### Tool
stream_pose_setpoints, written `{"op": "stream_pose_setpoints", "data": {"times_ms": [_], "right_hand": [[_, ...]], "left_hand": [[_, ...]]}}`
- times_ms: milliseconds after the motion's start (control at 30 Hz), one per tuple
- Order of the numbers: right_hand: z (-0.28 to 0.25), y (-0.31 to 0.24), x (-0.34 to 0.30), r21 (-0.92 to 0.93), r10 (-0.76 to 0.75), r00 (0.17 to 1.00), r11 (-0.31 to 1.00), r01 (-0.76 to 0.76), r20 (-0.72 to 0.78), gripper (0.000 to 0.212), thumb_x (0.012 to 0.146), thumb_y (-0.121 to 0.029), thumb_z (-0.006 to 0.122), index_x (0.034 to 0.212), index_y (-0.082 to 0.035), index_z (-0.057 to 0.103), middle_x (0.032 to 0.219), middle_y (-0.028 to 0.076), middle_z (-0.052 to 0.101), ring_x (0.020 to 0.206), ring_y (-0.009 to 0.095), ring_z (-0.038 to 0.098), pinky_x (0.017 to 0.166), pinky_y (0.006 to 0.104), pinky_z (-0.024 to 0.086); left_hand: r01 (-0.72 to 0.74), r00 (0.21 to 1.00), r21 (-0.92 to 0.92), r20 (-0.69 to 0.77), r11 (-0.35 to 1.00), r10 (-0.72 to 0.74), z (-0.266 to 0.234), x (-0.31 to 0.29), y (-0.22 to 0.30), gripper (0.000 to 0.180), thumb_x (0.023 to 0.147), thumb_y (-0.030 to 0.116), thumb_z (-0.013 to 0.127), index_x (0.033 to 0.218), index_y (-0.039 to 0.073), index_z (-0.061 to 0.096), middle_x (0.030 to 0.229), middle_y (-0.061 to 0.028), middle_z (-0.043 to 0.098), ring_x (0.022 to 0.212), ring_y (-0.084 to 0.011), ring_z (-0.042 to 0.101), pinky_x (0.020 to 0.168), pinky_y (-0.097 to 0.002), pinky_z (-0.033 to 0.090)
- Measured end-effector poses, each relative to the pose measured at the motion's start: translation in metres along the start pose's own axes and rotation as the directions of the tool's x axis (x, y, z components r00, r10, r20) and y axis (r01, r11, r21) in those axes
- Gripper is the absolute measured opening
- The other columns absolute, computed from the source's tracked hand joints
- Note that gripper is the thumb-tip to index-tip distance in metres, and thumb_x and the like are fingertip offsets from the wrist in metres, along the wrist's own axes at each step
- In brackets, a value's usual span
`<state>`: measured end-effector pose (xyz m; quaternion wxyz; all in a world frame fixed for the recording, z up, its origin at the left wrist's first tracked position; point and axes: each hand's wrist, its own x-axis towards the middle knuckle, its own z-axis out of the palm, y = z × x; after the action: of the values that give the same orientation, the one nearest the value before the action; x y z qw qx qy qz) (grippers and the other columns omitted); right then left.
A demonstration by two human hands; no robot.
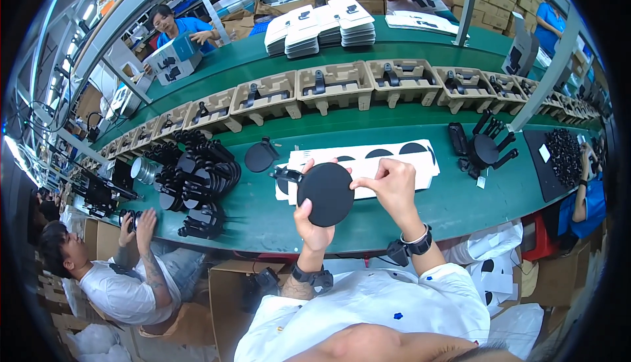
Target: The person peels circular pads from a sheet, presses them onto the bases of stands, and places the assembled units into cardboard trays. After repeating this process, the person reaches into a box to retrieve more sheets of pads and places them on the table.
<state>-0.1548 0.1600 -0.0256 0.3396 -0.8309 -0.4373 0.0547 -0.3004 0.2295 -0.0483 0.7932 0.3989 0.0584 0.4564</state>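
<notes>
Over the bench, my left hand (314, 229) grips a round black base (327, 194), its flat disc face turned up, a small black bracket sticking out on its left side. My right hand (396, 188) has its fingers curled in and its thumb stretched to the disc's right edge; nothing shows in its fingers. Beneath and behind the disc lie white sheets (420, 167) carrying round black pads. Another round black base (261, 157) with a bracket rests on the green bench left of the sheets.
Stacked black bases (200, 181) crowd the left; more black parts (483, 148) sit right. Cardboard trays (335, 87) line the far side. Piles of printed white sheets (319, 30) stand behind. A co-worker (131, 283) sits left; others work around the bench. Metal posts (545, 76) rise from it.
</notes>
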Motion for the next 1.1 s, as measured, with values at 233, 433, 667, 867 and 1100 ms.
{"op": "stream_pose_setpoints", "data": {"times_ms": [233, 433, 667, 867, 1100], "right_hand": [[0.01, -0.02, -0.025, 0.169, -0.596, 0.68, 0.686, 0.708, -0.428, 0.027, 0.064, -0.01, 0.079, 0.087, -0.001, 0.068, 0.087, 0.015, 0.067, 0.082, 0.026, 0.066, 0.065, 0.0302, 0.053], [0.038, -0.012, -0.023, -0.092, -0.835, 0.434, 0.488, 0.868, -0.338, 0.025, 0.069, -0.002, 0.073, 0.094, -0.002, 0.069, 0.092, 0.017, 0.067, 0.087, 0.028, 0.067, 0.069, 0.0338, 0.055], [0.057, -0.001, 0.038, 0.411, -0.263, 0.836, 0.774, 0.481, -0.482, 0.023, 0.076, -0.001, 0.066, 0.099, 0.003, 0.065, 0.086, 0.017, 0.068, 0.074, 0.02, 0.069, 0.06, 0.0273, 0.053], [0.046, 0.048, 0.203, 0.304, -0.074, 0.781, 0.895, 0.327, -0.62, 0.025, 0.078, -0.002, 0.066, 0.101, 0.006, 0.062, 0.084, 0.018, 0.068, 0.081, 0.021, 0.068, 0.069, 0.0297, 0.052], [0.07, 0.087, 0.288, -0.329, -0.138, 0.893, 0.944, -0.011, -0.427, 0.031, 0.078, -0.014, 0.067, 0.102, 0.004, 0.061, 0.081, 0.018, 0.065, 0.078, 0.034, 0.064, 0.071, 0.039, 0.052]], "left_hand": [[0.035, 0.995, -0.159, -0.087, 0.987, -0.049, 0.0, 0.002, 0.01, 0.072, 0.082, 0.051, 0.042, 0.141, 0.015, 0.024, 0.139, -0.0233, 0.033, 0.126, -0.0424, 0.038, 0.1, -0.0501, 0.038], [0.053, 0.998, -0.11, -0.011, 0.992, -0.054, -0.029, 0.005, -0.016, 0.074, 0.081, 0.046, 0.056, 0.14, 0.012, 0.027, 0.14, -0.0217, 0.034, 0.127, -0.0403, 0.038, 0.104, -0.0468, 0.034], [0.362, 0.923, -0.294, 0.245, 0.884, -0.296, -0.066, 0.027, -0.037, 0.076, 0.079, 0.03, 0.068, 0.138, 0.006, 0.026, 0.134, -0.0204, 0.041, 0.122, -0.0344, 0.044, 0.102, -0.0423, 0.036], [-0.173, 0.895, 0.793, -0.121, 0.585, 0.43, -0.141, 0.073, 0.004, 0.072, 0.07, 0.008, 0.074, 0.131, 0.002, 0.035, 0.124, -0.0193, 0.05, 0.111, -0.0306, 0.051, 0.098, -0.0371, 0.038], [0.165, 0.975, 0.943, -0.112, -0.29, 0.192, -0.263, 0.137, 0.044, 0.091, 0.055, 0.026, 0.084, 0.13, 0.001, 0.04, 0.13, -0.0211, 0.043, 0.122, -0.0398, 0.038, 0.101, -0.0449, 0.034]]}}
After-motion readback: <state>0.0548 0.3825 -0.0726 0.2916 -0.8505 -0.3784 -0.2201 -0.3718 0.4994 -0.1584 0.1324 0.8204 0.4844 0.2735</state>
